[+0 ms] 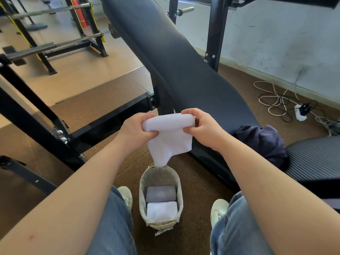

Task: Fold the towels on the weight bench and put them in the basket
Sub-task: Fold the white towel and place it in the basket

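White towel mid-roll, clamped at both ends by left hand and right hand. Next: tail rolled in, dropped into basket below.

Four towels are showing: one white towel being gripped by two hands, the left hand and the right hand, one folded grey towel and one folded white towel lying in the single basket, and one dark blue towel lying crumpled on the one bench. Two pale shoes are standing on the floor, a left shoe and a right shoe, and one white power strip is lying near the wall. Two steel bars, an upper bar and a lower bar, are resting across the far rack.
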Demonstrator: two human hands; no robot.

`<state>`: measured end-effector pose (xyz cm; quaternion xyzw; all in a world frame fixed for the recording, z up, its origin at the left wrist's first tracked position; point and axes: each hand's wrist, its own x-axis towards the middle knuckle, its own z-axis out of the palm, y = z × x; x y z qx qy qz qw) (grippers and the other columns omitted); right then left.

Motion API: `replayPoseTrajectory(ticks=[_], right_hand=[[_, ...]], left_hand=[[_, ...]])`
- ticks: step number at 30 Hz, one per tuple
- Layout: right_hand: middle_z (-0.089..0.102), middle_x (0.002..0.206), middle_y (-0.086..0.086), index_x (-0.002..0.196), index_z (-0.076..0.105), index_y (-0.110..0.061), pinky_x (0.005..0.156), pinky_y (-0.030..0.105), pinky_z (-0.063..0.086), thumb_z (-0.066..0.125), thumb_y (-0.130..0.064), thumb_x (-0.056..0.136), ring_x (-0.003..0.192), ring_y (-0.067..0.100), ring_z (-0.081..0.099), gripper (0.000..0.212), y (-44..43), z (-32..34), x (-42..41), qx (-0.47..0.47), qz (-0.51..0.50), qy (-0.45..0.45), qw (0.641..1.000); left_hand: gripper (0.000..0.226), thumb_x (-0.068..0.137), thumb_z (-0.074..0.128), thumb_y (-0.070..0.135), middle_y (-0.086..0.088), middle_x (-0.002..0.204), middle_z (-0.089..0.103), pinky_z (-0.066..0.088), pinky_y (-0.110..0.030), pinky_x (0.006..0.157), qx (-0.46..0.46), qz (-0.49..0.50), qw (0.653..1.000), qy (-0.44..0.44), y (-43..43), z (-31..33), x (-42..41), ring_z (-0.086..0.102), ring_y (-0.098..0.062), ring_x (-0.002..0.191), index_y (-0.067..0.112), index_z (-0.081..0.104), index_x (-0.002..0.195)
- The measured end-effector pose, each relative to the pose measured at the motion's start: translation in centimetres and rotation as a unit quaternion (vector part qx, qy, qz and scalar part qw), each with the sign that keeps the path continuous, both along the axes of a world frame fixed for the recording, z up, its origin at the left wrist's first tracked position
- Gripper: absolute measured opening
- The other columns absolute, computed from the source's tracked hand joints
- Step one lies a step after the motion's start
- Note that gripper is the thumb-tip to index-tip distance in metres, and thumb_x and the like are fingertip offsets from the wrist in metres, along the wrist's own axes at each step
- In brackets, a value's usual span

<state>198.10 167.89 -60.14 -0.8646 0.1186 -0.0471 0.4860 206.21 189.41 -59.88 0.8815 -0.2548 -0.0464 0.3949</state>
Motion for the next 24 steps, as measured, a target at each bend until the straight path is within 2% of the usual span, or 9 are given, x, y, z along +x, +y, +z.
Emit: replayPoseTrajectory(ticks=[2,4,7,9,15,18,20,22,24], right_hand=[[0.06,0.126,-0.007,0.136,0.058,-0.03,0.082,0.021,0.051,0.066,-0.016,0.098,0.111,0.013,0.058,0.041,-0.1,-0.2,0.1,-0.036,0.004,-0.012,0.999],[0.058,0.123,-0.005,0.134,0.059,-0.029,0.08,0.023,0.05,0.062,-0.022,0.101,0.105,0.012,0.058,0.034,-0.1,-0.2,0.2,-0.051,0.008,-0.013,0.999],[0.044,0.134,0.0,0.134,0.056,-0.03,0.094,0.032,0.052,0.06,-0.032,0.102,0.114,0.019,0.053,0.033,-0.2,-0.1,0.4,-0.038,-0.01,0.019,0.999],[0.052,0.133,-0.002,0.136,0.052,-0.026,0.093,0.031,0.053,0.057,-0.031,0.104,0.118,0.018,0.055,0.033,0.2,0.2,0.4,0.027,-0.021,0.028,0.999],[0.058,0.133,0.002,0.139,0.043,-0.026,0.102,0.054,0.054,0.052,-0.03,0.107,0.119,0.023,0.062,0.034,0.9,0.6,0.4,0.268,-0.061,0.037,0.961],[0.055,0.139,0.005,0.146,0.039,-0.03,0.1,0.057,0.055,0.075,-0.018,0.092,0.124,0.029,0.061,0.065,0.6,0.1,0.2,0.345,0.002,0.048,0.937],[0.054,0.14,0.008,0.149,0.037,-0.033,0.098,0.058,0.056,0.085,-0.009,0.077,0.125,0.032,0.061,0.089,0.3,-0.2,0.3,0.351,0.023,0.042,0.935],[0.054,0.138,0.01,0.149,0.033,-0.035,0.095,0.058,0.057,0.088,-0.009,0.075,0.121,0.034,0.063,0.096,0.2,0.0,0.4,0.339,0.002,0.045,0.94],[0.057,0.135,0.011,0.145,0.034,-0.03,0.092,0.057,0.059,0.087,-0.013,0.08,0.115,0.034,0.067,0.085,0.2,0.5,0.3,0.348,-0.046,0.067,0.934]], left_hand=[[0.047,0.088,0.077,0.02,0.004,0.123,0.064,0.043,-0.015,0.076,-0.005,0.001,1.0,0.004,0.0,0.0,-0.1,0.055,-0.013,0.109,0.025,0.062,0.132],[0.045,0.09,0.076,0.022,0.006,0.121,0.062,0.043,-0.014,0.074,-0.022,0.006,1.0,0.012,0.2,0.1,0.0,0.057,-0.013,0.107,0.027,0.059,0.131],[0.045,0.092,0.073,0.025,0.006,0.121,0.057,0.044,-0.015,0.071,-0.052,0.014,0.998,0.034,0.3,0.4,0.1,0.057,-0.012,0.104,0.03,0.051,0.131],[0.046,0.096,0.069,0.026,0.006,0.124,0.054,0.044,-0.015,0.072,-0.059,0.011,0.997,0.043,0.1,0.5,0.0,0.056,-0.013,0.107,0.028,0.048,0.137],[0.05,0.098,0.063,0.038,0.003,0.127,0.053,0.049,-0.019,0.073,-0.099,0.032,0.992,0.071,-0.2,0.4,0.0,0.058,-0.014,0.105,0.025,0.045,0.143],[0.047,0.098,0.063,0.039,0.002,0.125,0.056,0.051,-0.021,0.071,-0.12,0.039,0.99,0.069,-0.1,0.2,0.1,0.06,-0.012,0.102,0.025,0.047,0.14],[0.047,0.097,0.063,0.046,0.001,0.125,0.057,0.057,-0.029,0.076,-0.135,0.037,0.987,0.078,0.1,0.0,0.5,0.062,-0.017,0.106,0.028,0.047,0.138],[0.053,0.091,0.062,0.056,0.0,0.124,0.058,0.061,-0.041,0.081,-0.158,0.04,0.981,0.103,0.3,0.2,0.7,0.063,-0.022,0.109,0.031,0.048,0.136],[0.054,0.088,0.063,0.059,-0.001,0.122,0.059,0.061,-0.048,0.084,-0.189,0.057,0.971,0.136,0.4,0.4,0.8,0.064,-0.025,0.108,0.033,0.049,0.134]])
